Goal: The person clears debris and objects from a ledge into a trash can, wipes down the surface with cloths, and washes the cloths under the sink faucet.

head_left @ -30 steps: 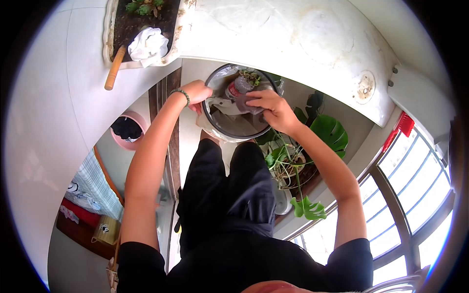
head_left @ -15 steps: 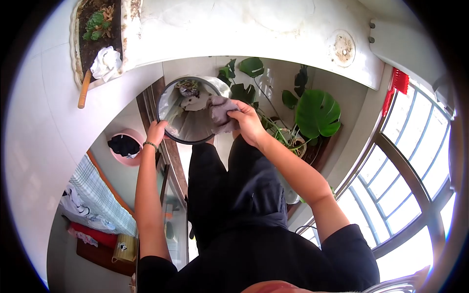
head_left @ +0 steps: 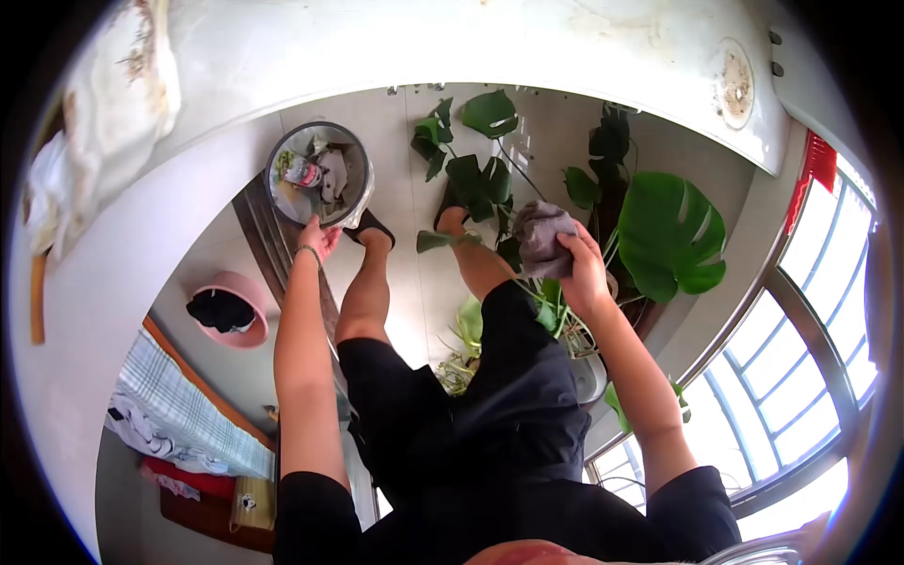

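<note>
My left hand (head_left: 321,238) grips the near rim of a round, dark-rimmed trash bin (head_left: 357,169), low by my feet. Its translucent liner (head_left: 362,206) hangs over the outside. In the bin lie a crumpled wrapper with red on it (head_left: 303,171) and pale, dark-spotted scraps (head_left: 332,175). My right hand (head_left: 586,266) is closed around a bunched grey-brown cloth (head_left: 543,239), held up in front of the leafy plant (head_left: 673,235), well apart from the bin.
A white ledge (head_left: 452,47) curves across the top and left. A pink tub (head_left: 252,306) with dark cloth inside stands at left, above a bed with a checked cover (head_left: 193,395). Barred windows (head_left: 782,377) are at right. A wooden stick (head_left: 38,301) lies on the ledge.
The bin has gone down and left, away from my body, with my left hand on its rim. My right hand has drawn the cloth away from the bin to the right.
</note>
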Motion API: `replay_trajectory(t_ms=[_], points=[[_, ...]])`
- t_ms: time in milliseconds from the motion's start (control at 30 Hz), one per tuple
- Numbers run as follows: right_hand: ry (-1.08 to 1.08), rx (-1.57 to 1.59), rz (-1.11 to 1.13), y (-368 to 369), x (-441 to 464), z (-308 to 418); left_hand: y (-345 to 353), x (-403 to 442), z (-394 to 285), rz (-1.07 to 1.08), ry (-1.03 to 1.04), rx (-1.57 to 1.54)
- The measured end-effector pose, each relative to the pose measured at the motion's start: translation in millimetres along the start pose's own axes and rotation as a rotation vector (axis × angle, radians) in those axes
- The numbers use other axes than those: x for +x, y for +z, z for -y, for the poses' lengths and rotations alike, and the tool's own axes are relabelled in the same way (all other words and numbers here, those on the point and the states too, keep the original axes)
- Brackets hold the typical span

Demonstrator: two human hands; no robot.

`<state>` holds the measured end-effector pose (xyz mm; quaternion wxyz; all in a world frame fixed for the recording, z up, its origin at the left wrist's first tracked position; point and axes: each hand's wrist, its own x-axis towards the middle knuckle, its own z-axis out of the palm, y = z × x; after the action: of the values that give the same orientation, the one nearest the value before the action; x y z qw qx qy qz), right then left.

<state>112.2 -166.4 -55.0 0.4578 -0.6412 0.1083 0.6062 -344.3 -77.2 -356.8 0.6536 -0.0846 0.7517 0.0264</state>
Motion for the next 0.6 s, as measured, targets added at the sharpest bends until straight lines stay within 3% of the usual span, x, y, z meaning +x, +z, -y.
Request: replay_trajectory(t_ms=[100, 300, 333, 367, 433, 500, 567, 600], points=[[-0.014, 0.139, -0.092, 5.4, 7.4, -15.4, -7.3, 74.1, 15.3, 0.142, 0.027, -0.244], [-0.138, 0.202, 0.038, 38.1, -16.0, 16.7, 10.0, 61.2, 33.0, 0.004, -0.070, 0.116], [-0.200, 0.189, 0.045, 40.7, -21.5, 26.0, 10.0, 19.2, 45.5, -0.150, 0.030, 0.288], [-0.328, 0.164, 0.030, 39.8, -24.0, 77.9, 62.2, -18.2, 48.1, -0.246, 0.165, 0.454], [-0.386, 0.130, 0.036, 53.7, -50.2, 119.9, 17.7, -86.9, 63.9, -0.221, 0.411, 0.618], [-0.403, 0.203, 0.092, 62.2, -58.0, 129.2, -79.6, -6.7, 108.1, -0.300, 0.737, 0.779], [-0.458, 0.232, 0.141, 61.8, -56.3, 168.1, -71.5, -89.4, 98.5, -0.124, 0.668, 0.580], [-0.421, 0.326, -0.016, 73.2, -62.3, 187.8, -63.6, -132.8, 96.2, -0.099, 0.585, 0.483]])
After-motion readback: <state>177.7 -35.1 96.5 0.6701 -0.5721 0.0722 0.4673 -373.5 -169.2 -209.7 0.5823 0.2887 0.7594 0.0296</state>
